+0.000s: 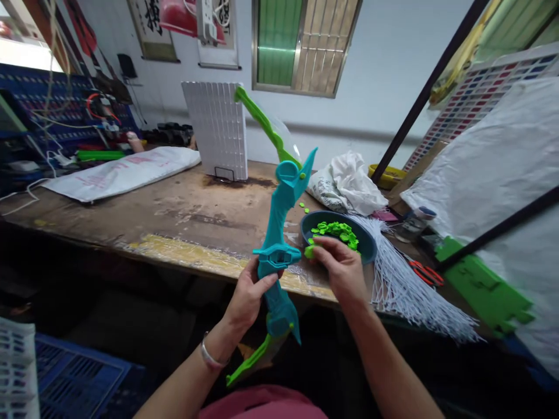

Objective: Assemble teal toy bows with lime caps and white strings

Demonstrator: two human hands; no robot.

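My left hand [248, 295] is wrapped round the grip of a toy bow [276, 218], which has a turquoise middle and bright green limbs. The bow stands nearly upright, its upper limb leaning to the left and its lower limb hanging below the table edge. Between the fingertips of my right hand [343, 270] is a small green plastic piece [310, 251]. That hand is at the front rim of a dark blue bowl [369, 247], just right of the bow. Many similar green pieces [334, 230] lie in the bowl.
White strings [404, 291] spread right of the bowl, near orange-handled scissors [425, 272] and a green foam mat [483, 285]. Behind the bowl lies a white sack [349, 183]. A white ridged panel [216, 128] stands on the worn wooden table [174, 209]. Two loose green bits lie behind the bowl.
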